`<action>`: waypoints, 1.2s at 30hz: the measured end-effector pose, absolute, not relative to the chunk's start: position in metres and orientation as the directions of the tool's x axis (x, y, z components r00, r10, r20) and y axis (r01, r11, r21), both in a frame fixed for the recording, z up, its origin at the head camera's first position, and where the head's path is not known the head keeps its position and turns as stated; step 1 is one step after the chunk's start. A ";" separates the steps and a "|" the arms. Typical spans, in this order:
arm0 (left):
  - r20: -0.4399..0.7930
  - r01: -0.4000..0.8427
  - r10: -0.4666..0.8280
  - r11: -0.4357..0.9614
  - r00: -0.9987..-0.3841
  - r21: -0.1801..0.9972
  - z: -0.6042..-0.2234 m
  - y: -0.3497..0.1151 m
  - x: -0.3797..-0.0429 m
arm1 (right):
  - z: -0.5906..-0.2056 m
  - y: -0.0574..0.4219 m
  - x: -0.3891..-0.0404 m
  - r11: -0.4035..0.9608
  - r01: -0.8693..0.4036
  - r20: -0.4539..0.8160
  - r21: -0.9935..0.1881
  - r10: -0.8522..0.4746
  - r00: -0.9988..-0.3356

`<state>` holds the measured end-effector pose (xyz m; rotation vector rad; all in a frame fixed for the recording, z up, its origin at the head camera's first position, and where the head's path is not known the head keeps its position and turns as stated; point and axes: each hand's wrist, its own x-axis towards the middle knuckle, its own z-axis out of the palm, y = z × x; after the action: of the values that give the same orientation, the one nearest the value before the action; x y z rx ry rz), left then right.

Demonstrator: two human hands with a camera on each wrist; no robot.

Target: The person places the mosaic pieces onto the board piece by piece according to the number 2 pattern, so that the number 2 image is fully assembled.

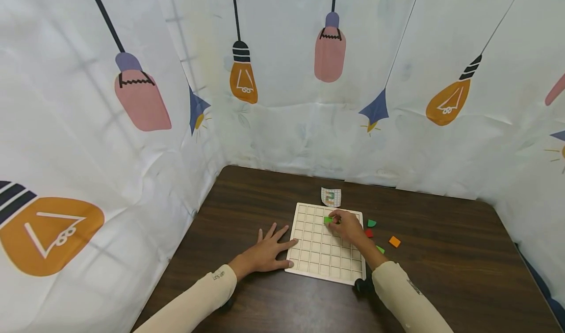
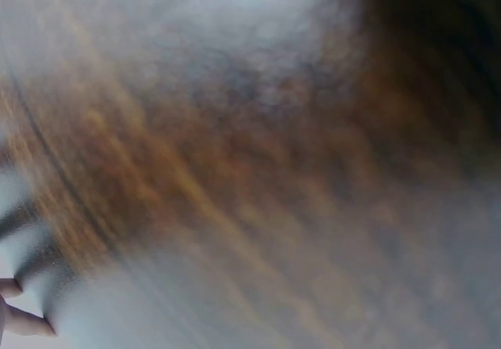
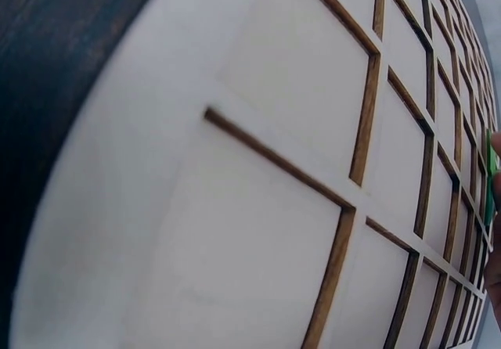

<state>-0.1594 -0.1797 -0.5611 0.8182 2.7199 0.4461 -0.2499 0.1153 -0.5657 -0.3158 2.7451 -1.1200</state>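
A pale board with a grid of square cells lies on the dark table. My left hand rests with spread fingers on the table, its fingertips reaching the board's left edge; only a few of its fingers show in the left wrist view. Over the upper part of the board, my right hand has its fingers bent and pinches a small green piece at the grid. In the right wrist view the same green piece appears at the far right, partly covered by fingertips.
Right of the board lie an orange piece, a dark green piece, a red piece and a light green piece, partly behind the right forearm. A small printed card sits beyond the board. A patterned white curtain hangs behind the table.
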 end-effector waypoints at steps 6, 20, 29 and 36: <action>-0.161 0.490 0.571 0.794 -0.805 0.360 -0.562 -0.179 -0.160 | -0.566 0.115 -0.250 0.706 -0.142 -0.062 -0.694 -0.254 -0.965; -0.164 0.487 0.569 0.794 -0.805 0.363 -0.561 -0.179 -0.160 | -0.568 0.116 -0.252 0.708 -0.148 -0.068 -0.691 -0.268 -0.961; -0.165 0.491 0.571 0.794 -0.804 0.358 -0.561 -0.180 -0.161 | -0.566 0.116 -0.251 0.684 -0.148 -0.050 -0.715 -0.261 -0.964; -0.157 0.492 0.573 0.790 -0.804 0.366 -0.561 -0.180 -0.159 | -0.564 0.120 -0.246 0.680 -0.149 -0.043 -0.718 -0.257 -0.965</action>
<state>-0.1594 -0.1795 -0.5610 0.8253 2.7205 0.4512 -0.2465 0.1204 -0.5636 -0.3343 2.7484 -1.1567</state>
